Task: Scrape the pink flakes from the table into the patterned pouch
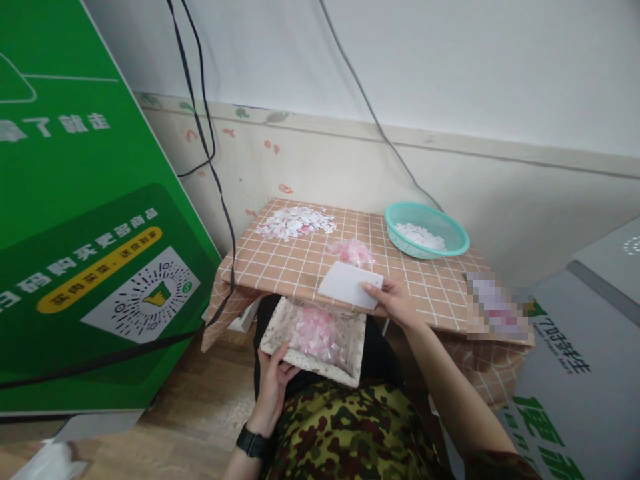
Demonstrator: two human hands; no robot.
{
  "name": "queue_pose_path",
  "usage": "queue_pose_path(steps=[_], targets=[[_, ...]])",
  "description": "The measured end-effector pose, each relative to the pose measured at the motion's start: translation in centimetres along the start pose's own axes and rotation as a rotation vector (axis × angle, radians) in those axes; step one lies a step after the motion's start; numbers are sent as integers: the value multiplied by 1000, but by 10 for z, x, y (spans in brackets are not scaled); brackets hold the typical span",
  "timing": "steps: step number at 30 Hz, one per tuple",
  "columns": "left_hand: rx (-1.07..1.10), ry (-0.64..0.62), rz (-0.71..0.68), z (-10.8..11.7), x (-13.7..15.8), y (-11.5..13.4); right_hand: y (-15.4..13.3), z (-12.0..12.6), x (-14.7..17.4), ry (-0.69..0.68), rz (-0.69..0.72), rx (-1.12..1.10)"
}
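Observation:
My left hand point(277, 370) grips the near left edge of a pale, speckled rectangular tray point(351, 373) over my lap. Inside the tray lies a heap of pink and clear, shiny small pieces point(315, 332). In my right hand point(395, 300) is a flat white card-like plate point(347, 283), pinched at its right end near a small hole. The plate is at the table's front edge, just in front of a small pile of pink translucent pieces point(353, 252) on the tablecloth. Whether the plate touches the cloth, I cannot tell.
A brown checked tablecloth point(280, 267) covers the table. White and pink flat pieces point(297, 222) are heaped at the back left. A turquoise basket point(455, 250) with white pieces stands back right. A dark cable point(227, 217) hangs before the table's left edge; a green panel point(75, 200) stands left.

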State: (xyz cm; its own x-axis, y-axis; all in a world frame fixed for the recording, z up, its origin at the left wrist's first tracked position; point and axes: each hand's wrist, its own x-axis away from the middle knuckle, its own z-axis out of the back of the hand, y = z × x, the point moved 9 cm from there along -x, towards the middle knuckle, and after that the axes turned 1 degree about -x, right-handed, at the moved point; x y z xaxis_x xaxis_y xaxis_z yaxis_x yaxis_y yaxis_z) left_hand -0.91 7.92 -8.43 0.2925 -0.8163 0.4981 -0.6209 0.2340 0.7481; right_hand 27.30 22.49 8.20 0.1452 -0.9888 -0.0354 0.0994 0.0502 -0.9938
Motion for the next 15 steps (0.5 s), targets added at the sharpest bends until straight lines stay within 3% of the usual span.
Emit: queue_pose_path(steps=[3,7,10,15], targets=[[-9,-11,-2,0,0,0,1,67,5,309,67,64],[-12,-35,-7,-3,1,1,6,129,16,506,101,201],[-17,-48,-13,-4,0,1,11,134,14,508,93,226],[-18,-38,6,-1,-3,-2,10,87,-10,382,118,161]])
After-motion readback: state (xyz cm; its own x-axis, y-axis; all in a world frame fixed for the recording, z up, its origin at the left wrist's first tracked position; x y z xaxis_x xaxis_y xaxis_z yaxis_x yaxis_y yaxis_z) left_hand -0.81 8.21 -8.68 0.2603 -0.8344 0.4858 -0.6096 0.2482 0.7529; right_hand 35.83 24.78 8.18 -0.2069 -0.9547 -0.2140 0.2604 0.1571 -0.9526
